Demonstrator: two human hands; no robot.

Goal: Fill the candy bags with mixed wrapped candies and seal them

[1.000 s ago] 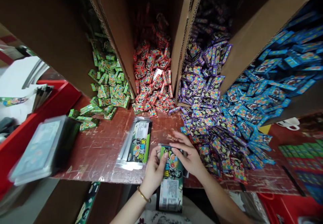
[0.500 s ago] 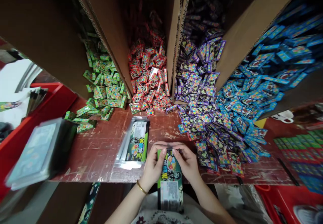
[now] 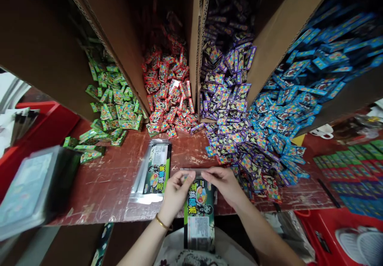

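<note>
A flat black-and-green candy bag (image 3: 200,214), printed with lettering and a colourful round picture, hangs over the table's front edge before my body. My left hand (image 3: 177,190) pinches the clear strip at its top left, with a gold bangle on that wrist. At the top right, my right hand (image 3: 226,184) has its fingertips closed on the same strip. Whether anything is inside the bag cannot be seen. Left of my hands lies a stack of matching candy bags (image 3: 157,168) in clear plastic.
Cardboard dividers (image 3: 196,50) separate heaps of small green packets (image 3: 119,106), red packets (image 3: 167,98), purple packets (image 3: 227,102) and blue packets (image 3: 287,110). A clear-wrapped stack (image 3: 26,186) stands left beside a red bin (image 3: 64,122). Rows of coloured packets (image 3: 356,174) lie right.
My fingertips have shifted from the bag's printed front up to its clear top strip, and my right hand sits farther out to the right. The whole view has swung slightly.
</note>
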